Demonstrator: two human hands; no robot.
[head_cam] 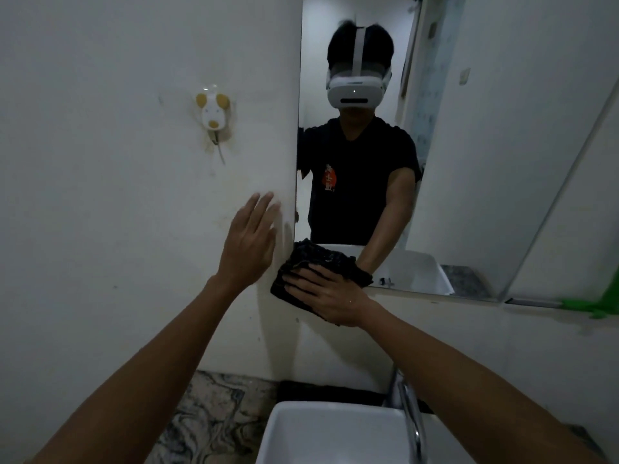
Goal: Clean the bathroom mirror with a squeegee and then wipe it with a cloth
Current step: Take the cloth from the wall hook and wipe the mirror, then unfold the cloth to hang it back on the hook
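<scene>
The bathroom mirror (469, 162) hangs on the white wall above the sink. A dark cloth (311, 259) lies against its lower left corner. My right hand (331, 296) presses flat on the cloth with fingers spread. My left hand (249, 241) rests flat on the white wall just left of the mirror's edge, fingers straight and pointing up. A green object (599, 304), possibly the squeegee, lies on the ledge at the far right edge of the view, partly cut off.
A white square sink (335, 430) stands below, with a chrome tap (410, 416) at its right. A mouse-shaped wall hook (213, 113) sticks to the wall at the left. A marbled countertop (204, 416) lies left of the sink.
</scene>
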